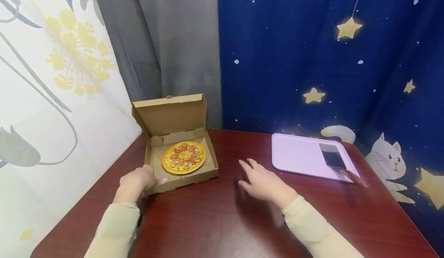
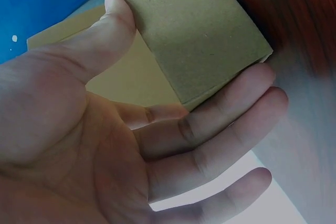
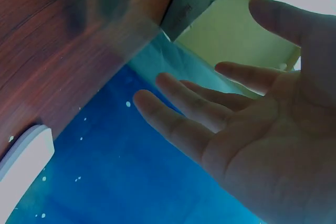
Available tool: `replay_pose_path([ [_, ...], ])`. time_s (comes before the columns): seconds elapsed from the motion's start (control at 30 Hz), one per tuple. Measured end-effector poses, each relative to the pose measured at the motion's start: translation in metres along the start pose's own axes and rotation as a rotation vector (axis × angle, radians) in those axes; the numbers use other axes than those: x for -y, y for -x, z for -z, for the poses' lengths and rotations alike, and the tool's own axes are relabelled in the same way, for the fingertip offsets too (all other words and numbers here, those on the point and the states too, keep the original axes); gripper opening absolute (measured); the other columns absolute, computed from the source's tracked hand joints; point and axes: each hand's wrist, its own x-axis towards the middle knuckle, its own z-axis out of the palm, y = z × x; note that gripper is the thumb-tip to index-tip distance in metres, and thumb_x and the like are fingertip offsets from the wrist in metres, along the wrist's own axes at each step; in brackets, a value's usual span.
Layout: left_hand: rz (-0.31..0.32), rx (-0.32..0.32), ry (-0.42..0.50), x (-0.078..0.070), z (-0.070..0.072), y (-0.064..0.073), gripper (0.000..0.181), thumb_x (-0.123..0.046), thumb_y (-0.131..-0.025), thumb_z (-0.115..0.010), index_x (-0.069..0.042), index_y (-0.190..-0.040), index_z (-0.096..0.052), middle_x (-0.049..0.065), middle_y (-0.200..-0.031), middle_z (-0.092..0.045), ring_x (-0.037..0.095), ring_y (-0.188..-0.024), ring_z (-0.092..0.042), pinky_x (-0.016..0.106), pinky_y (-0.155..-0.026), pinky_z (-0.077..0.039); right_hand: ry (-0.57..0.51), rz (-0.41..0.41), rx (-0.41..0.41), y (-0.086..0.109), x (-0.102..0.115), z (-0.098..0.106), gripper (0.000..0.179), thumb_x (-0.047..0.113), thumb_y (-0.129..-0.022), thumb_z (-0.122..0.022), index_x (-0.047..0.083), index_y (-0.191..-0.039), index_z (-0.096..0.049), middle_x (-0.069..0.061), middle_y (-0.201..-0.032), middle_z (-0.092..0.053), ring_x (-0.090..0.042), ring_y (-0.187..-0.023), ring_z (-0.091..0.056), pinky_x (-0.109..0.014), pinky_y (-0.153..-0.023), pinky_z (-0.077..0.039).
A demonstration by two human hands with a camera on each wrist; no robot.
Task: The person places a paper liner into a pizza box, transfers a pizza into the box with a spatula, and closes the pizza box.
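Note:
A cardboard pizza box [image 1: 194,178] stands on the table with its lid raised at the back. Inside lies a round pizza [image 1: 184,158] with a yellow rim and red and green toppings. My left hand [image 1: 138,179] holds the box at its front left corner. In the left wrist view the thumb [image 2: 119,17] lies at the box's upper edge, while the other fingers reach along its side. Off to the right of the box, my right hand [image 1: 261,181] hovers over the table, fingers spread and holding nothing.
A pale purple tray [image 1: 295,154] sits at the table's back right. On it rests a flat metal blade [image 1: 332,156] whose brown wooden handle [image 1: 357,179] sticks out past the front rim. Grey and starry blue curtains [image 1: 277,77] hang behind the dark red table [image 1: 201,219].

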Motion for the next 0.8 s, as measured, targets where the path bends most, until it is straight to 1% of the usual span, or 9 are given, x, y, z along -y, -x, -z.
replay_pose_path([
  [0.13,0.008,0.001,0.004,-0.001,0.000,0.000,0.089,-0.052,-0.102,-0.066,0.019,-0.147,-0.037,0.013,-0.077,-0.074,0.024,-0.067,-0.074,0.058,-0.084,-0.052,0.005,0.021,-0.005,-0.007,0.008,-0.002,0.066,0.033,-0.102,-0.070,0.005,-0.158,-0.048,-0.027,-0.162,-0.045,-0.043,-0.146,-0.054,-0.058,-0.113,-0.051],
  [0.33,0.005,0.002,0.000,0.000,0.001,0.000,0.088,-0.056,-0.101,-0.066,0.018,-0.143,-0.044,0.012,-0.077,-0.074,0.024,-0.068,-0.073,0.060,-0.085,-0.053,0.013,0.064,0.003,-0.022,0.020,-0.008,0.066,0.035,-0.103,-0.068,0.004,-0.158,-0.048,-0.025,-0.165,-0.043,-0.041,-0.149,-0.051,-0.057,-0.115,-0.050],
  [0.47,0.003,0.006,-0.004,0.001,0.001,0.001,0.088,-0.057,-0.101,-0.066,0.018,-0.143,-0.044,0.012,-0.076,-0.074,0.022,-0.066,-0.072,0.059,-0.085,-0.053,0.034,0.104,0.018,-0.032,0.029,-0.016,0.066,0.034,-0.104,-0.067,0.003,-0.158,-0.047,-0.023,-0.167,-0.042,-0.038,-0.152,-0.049,-0.053,-0.120,-0.047],
  [0.6,0.003,0.012,-0.002,0.001,0.002,0.001,0.092,-0.056,-0.102,-0.066,0.019,-0.145,-0.038,0.011,-0.076,-0.074,0.022,-0.066,-0.072,0.062,-0.089,-0.051,0.089,0.146,0.047,-0.041,0.038,-0.025,0.068,0.035,-0.104,-0.067,0.004,-0.160,-0.044,-0.020,-0.170,-0.039,-0.034,-0.155,-0.046,-0.049,-0.122,-0.045],
  [0.7,0.001,0.015,-0.002,0.001,0.003,0.001,0.095,-0.056,-0.101,-0.066,0.020,-0.148,-0.033,0.010,-0.075,-0.075,0.022,-0.066,-0.073,0.064,-0.091,-0.050,0.137,0.165,0.066,-0.044,0.045,-0.032,0.070,0.036,-0.104,-0.067,0.005,-0.162,-0.043,-0.016,-0.171,-0.039,-0.030,-0.156,-0.045,-0.047,-0.119,-0.049],
  [0.8,-0.005,0.013,0.000,0.000,0.004,0.001,0.092,-0.056,-0.101,-0.067,0.019,-0.146,-0.038,0.010,-0.075,-0.075,0.022,-0.066,-0.073,0.063,-0.089,-0.051,0.207,0.171,0.095,-0.044,0.049,-0.038,0.070,0.038,-0.104,-0.066,0.008,-0.162,-0.043,-0.011,-0.171,-0.040,-0.027,-0.156,-0.045,-0.047,-0.116,-0.051],
])
